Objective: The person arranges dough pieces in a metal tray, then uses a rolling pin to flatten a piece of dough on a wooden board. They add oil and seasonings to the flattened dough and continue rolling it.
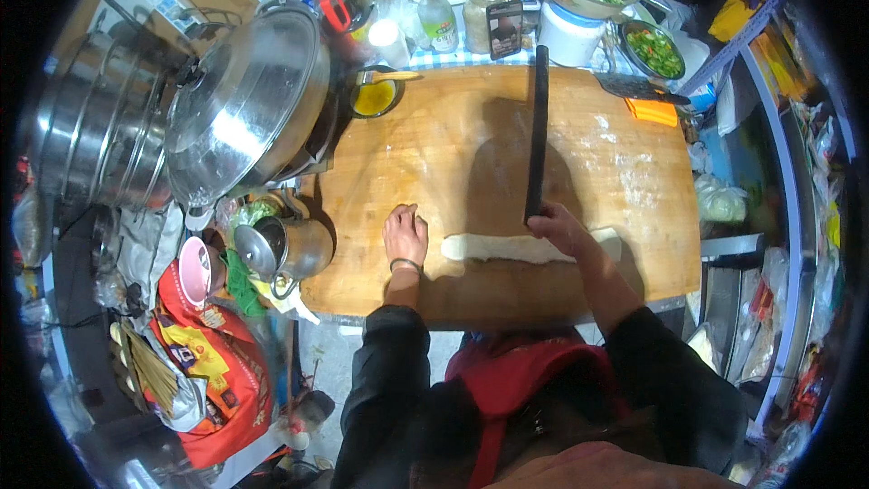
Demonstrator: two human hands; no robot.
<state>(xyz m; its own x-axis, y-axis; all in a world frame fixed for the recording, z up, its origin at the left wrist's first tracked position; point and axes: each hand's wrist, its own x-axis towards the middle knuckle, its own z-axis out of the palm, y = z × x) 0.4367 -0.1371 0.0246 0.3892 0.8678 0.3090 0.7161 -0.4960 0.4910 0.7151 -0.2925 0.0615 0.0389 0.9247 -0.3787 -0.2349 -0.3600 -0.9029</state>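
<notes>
My right hand (560,227) grips the near end of a long dark rod (538,129), shaped like a rolling pin and pointing away from me over the wooden board (421,163). Below that hand lies a long, flattened strip of pale dough (495,248), running left to right near the board's front edge. My right wrist and forearm hide part of the strip. Left of the dough, my left hand (406,234) is palm down at the board, its fingers loosely bent and holding nothing. Dusty white patches, like flour, mark the board's right side.
A bowl of yellow liquid (375,98) with a brush (394,76) across it sits at the back left. A large lidded metal pot (244,102) and metal jug (309,248) flank the left edge. A phone (505,30) stands behind the board; a black spatula (638,89) lies back right.
</notes>
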